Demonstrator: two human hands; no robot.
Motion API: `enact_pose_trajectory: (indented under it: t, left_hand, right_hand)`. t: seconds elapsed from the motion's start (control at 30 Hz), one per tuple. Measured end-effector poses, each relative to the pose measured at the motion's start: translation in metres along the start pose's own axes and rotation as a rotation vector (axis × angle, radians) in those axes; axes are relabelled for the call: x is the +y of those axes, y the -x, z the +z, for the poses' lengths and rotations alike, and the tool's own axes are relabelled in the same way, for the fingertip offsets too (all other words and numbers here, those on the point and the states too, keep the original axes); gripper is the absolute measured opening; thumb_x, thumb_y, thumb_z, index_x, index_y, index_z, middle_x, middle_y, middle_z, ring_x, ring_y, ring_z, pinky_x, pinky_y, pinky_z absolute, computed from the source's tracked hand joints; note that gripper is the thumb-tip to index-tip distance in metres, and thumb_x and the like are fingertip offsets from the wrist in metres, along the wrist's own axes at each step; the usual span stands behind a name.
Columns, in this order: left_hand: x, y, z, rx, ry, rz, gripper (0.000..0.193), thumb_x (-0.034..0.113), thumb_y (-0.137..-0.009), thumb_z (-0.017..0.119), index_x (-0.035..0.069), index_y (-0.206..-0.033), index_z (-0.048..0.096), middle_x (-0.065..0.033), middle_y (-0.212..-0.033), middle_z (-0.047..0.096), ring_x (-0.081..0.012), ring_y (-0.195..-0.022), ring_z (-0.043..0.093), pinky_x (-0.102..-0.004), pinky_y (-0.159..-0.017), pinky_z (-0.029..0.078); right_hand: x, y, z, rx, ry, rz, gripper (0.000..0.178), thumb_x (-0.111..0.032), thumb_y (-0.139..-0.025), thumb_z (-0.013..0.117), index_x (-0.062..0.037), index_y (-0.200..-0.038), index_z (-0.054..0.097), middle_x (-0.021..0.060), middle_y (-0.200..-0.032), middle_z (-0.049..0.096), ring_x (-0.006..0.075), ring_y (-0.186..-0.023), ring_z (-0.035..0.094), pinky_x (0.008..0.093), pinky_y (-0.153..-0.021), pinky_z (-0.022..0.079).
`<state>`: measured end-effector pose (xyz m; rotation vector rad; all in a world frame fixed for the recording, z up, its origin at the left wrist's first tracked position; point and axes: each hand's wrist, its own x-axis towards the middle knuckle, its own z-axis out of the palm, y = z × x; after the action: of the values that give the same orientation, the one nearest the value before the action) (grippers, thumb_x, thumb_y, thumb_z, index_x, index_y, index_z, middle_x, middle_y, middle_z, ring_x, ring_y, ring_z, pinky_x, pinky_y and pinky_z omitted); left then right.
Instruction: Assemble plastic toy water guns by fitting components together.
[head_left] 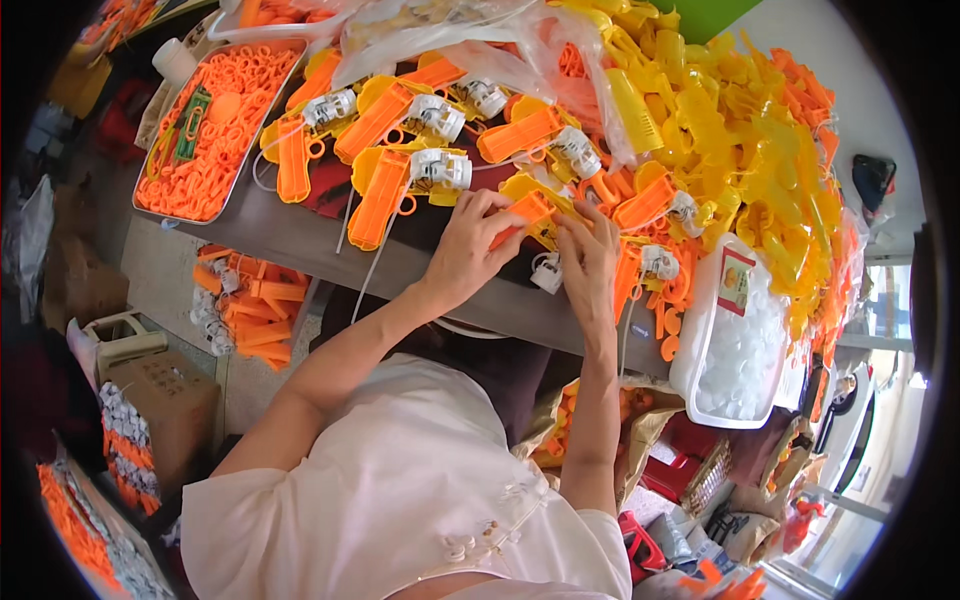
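Note:
My left hand (468, 245) and my right hand (588, 258) meet over the table's front edge on one yellow and orange plastic toy gun (532, 205). The left fingers pinch its orange part; the right fingers press on the yellow body beside it. A small white part (547, 272) lies just below the hands. Several finished toy guns with white spools (410, 150) lie in a row behind my hands.
A metal tray (150, 150) of orange rings stands at the far left. A big heap of yellow and orange parts (740, 140) fills the right. A clear tub of white pieces (735, 340) sits at the right front. Boxes and orange parts lie on the floor.

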<state>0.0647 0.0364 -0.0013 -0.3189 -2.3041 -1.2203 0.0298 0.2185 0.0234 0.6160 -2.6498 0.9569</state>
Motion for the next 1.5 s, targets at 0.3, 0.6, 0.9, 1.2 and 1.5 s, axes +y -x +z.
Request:
enact_pose_trajectory:
  t: [0.3,0.6,0.9,1.2,1.5]
  left_hand:
    - [0.004,0.000,0.007,0.037,-0.028,-0.046,0.020,0.005,-0.081,0.073,0.007,-0.100,0.068,-0.0077,-0.106,0.056,-0.0274,-0.097,0.053,-0.0369,-0.085,0.046]
    - [0.011,0.000,0.007,0.024,-0.203,0.020,0.017,0.005,-0.081,0.073,0.004,-0.096,0.067,-0.0066,-0.107,0.056,-0.0279,-0.096,0.052,-0.0365,-0.082,0.048]
    - [0.003,0.003,0.009,0.025,-0.192,0.023,0.017,0.009,-0.082,0.073,0.005,-0.099,0.072,-0.0077,-0.110,0.057,-0.0280,-0.097,0.052,-0.0370,-0.083,0.048]
    - [0.028,-0.015,0.001,-0.002,-0.294,0.173,0.020,0.013,-0.086,0.065,0.008,-0.105,0.069,-0.0086,-0.120,0.056,-0.0305,-0.115,0.049,-0.0429,-0.096,0.042]
    - [0.003,-0.021,0.006,-0.207,-0.222,0.196,0.016,0.019,-0.083,0.071,0.008,-0.095,0.070,-0.0058,-0.116,0.056,-0.0281,-0.119,0.046,-0.0421,-0.097,0.042]
  right_hand:
    - [-0.005,0.000,0.006,0.056,-0.003,0.019,0.024,-0.010,-0.091,0.060,-0.0061,-0.115,0.064,0.0122,-0.123,0.060,0.0295,-0.116,0.051,0.0425,-0.105,0.033]
    - [-0.007,0.000,0.003,0.031,0.033,0.001,0.027,-0.012,-0.093,0.060,-0.0052,-0.119,0.063,0.0120,-0.127,0.059,0.0309,-0.119,0.050,0.0412,-0.105,0.034]
    - [-0.028,0.017,-0.011,0.132,0.037,0.013,0.033,-0.015,-0.090,0.066,-0.0024,-0.120,0.060,0.0185,-0.127,0.054,0.0359,-0.117,0.050,0.0446,-0.101,0.038]
    - [-0.042,0.048,0.017,0.224,0.056,0.180,0.064,-0.018,-0.082,0.076,-0.0038,-0.137,0.047,0.0205,-0.128,0.050,0.0360,-0.114,0.055,0.0424,-0.093,0.048]
    - [-0.019,0.049,0.003,0.139,-0.626,0.481,0.051,-0.007,-0.087,0.070,0.0013,-0.133,0.050,0.0080,-0.113,0.057,0.0148,-0.092,0.060,0.0269,-0.075,0.052]
